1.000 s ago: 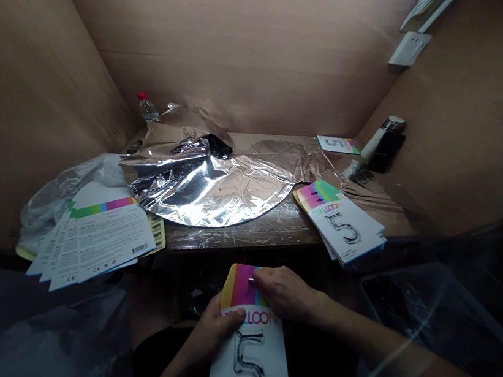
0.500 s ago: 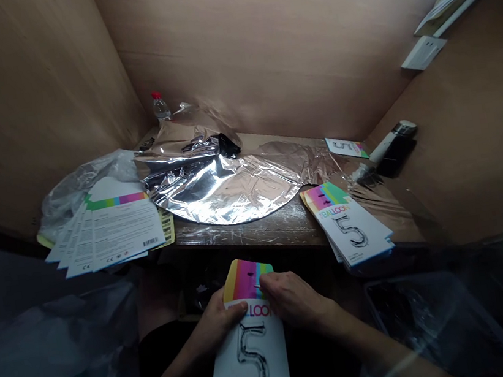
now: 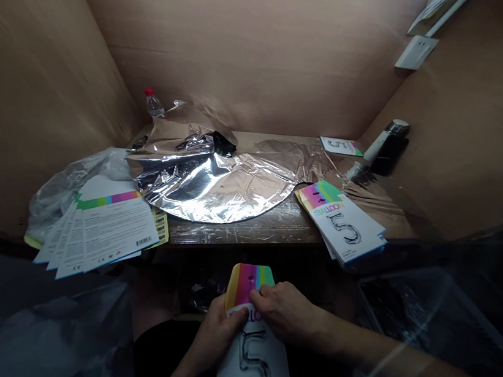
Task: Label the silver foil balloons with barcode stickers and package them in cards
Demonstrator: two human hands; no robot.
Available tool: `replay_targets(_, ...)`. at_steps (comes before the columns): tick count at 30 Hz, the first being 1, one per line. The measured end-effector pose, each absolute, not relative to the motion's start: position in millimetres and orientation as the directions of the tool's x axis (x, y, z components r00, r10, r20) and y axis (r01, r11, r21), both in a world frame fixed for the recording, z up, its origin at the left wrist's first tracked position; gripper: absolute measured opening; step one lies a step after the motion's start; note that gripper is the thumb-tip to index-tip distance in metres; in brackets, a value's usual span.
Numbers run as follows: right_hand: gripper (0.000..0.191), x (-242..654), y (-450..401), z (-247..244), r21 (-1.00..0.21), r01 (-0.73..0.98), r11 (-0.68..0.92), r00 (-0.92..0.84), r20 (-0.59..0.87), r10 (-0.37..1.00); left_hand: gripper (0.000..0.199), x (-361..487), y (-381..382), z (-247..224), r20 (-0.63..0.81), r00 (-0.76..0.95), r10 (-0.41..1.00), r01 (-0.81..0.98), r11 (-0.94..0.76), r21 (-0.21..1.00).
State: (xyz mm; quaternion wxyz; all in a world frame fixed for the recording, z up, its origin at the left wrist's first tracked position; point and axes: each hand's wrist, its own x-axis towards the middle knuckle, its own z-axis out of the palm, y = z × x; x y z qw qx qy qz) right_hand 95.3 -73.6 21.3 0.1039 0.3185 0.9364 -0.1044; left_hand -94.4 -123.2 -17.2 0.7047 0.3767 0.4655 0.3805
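A balloon packet [image 3: 254,349], a white card sleeve with a rainbow top and a silver figure 5, is upright low in front of me. My left hand [image 3: 223,322] grips its left edge, the thumb lying across the lettering. Against the upper right of its front, below the hang hole, my right hand [image 3: 289,313] is closed with the fingers bunched. Whatever those fingers pinch is hidden. On the bench ahead, a stack of similar packets [image 3: 344,226] lies face up to the right. A fan of packets [image 3: 112,225], backs up, lies to the left.
Shiny foil sheeting [image 3: 227,185] covers the middle of the bench [image 3: 239,232]. A red-capped bottle [image 3: 154,104] stands at the back left. A single packet [image 3: 341,146] and a white cylinder [image 3: 384,140] lie back right. A clear plastic bin [image 3: 435,313] sits low right.
My right hand has moved slightly left and down over the packet. The thin pale thing that stuck out of its fingers is now out of sight. The view has shifted slightly.
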Motion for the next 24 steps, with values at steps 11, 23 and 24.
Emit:
replay_targets(11,0.014,100.4,-67.5,10.8,-0.170,0.639,0.750,-0.754,-0.336,0.565,0.025,-87.2,-119.0,-15.7,-0.324,0.274,0.906,-0.109,0.364,0.925)
replay_targets(23,0.011,103.7,-61.5,17.0,-0.364,0.714,0.599,-0.686,-0.192,0.702,0.040,-94.5,-116.6,-11.2,-0.429,0.239,0.871,-0.321,0.488,0.812)
replay_targets(24,0.009,108.2,-61.1,15.5,-0.486,0.706,0.514,-0.645,-0.144,0.750,0.041,-96.0,-116.5,-9.9,-0.452,0.207,0.868,-0.346,0.497,0.796)
